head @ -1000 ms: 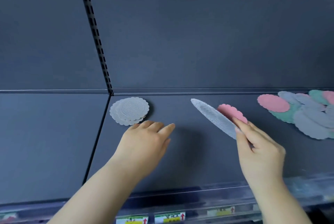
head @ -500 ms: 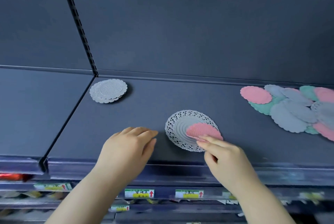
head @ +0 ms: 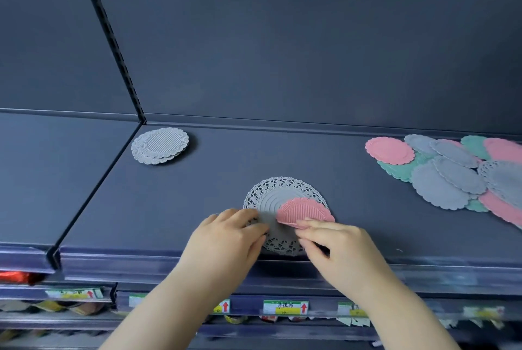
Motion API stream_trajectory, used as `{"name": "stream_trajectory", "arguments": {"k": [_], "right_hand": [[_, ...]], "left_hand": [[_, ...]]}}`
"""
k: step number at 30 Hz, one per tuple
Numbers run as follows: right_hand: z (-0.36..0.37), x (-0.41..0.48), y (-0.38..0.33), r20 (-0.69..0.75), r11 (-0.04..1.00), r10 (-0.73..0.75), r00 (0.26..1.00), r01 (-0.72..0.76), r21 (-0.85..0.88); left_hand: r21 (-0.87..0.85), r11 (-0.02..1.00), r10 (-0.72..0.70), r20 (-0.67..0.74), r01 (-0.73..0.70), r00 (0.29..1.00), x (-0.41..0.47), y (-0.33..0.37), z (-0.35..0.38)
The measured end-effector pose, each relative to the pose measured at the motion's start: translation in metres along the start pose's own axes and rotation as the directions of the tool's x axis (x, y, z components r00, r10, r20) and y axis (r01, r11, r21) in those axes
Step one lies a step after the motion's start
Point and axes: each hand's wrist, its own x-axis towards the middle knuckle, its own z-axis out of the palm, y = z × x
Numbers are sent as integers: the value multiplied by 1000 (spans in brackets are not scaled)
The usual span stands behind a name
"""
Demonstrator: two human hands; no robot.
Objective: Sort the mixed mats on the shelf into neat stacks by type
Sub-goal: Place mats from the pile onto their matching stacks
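Note:
A grey lace-edged round mat lies flat near the front of the dark shelf. On its right part rests a small pink ribbed mat. My right hand pinches the pink mat's near edge. My left hand presses its fingertips on the lace mat's left edge. A neat stack of grey ribbed mats sits at the shelf's back left. A mixed pile of pink, grey and green mats spreads over the right.
The shelf's back wall rises close behind the mats. A slotted upright divides it from the left bay. Below the front lip are price labels and packaged goods on lower shelves.
The lace mat and the pink mat have come down flat on the shelf. My left hand has moved right onto the lace mat's edge. My right hand keeps hold of the pink mat.

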Motion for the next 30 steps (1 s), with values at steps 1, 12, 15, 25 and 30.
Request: {"name": "stream_trajectory", "arguments": {"k": [1, 12, 15, 25, 30], "right_hand": [[-1, 1, 2, -11, 999, 29, 1000, -29, 23], [-17, 53, -25, -173, 950, 265, 949, -226, 214], [-6, 84, -43, -165, 973, 205, 965, -184, 139], [73, 192, -100, 64, 997, 60, 996, -63, 40], [109, 197, -105, 216, 991, 71, 974, -44, -130]], "left_hand": [[-9, 1000, 14, 8, -14, 1000, 3, -1, 3], [-26, 984, 177, 68, -175, 982, 21, -29, 5], [42, 986, 160, 39, -162, 986, 21, -51, 0], [162, 985, -45, -93, 60, 995, 10, -164, -43], [162, 978, -117, -94, 131, 989, 1, -198, -51]]}}
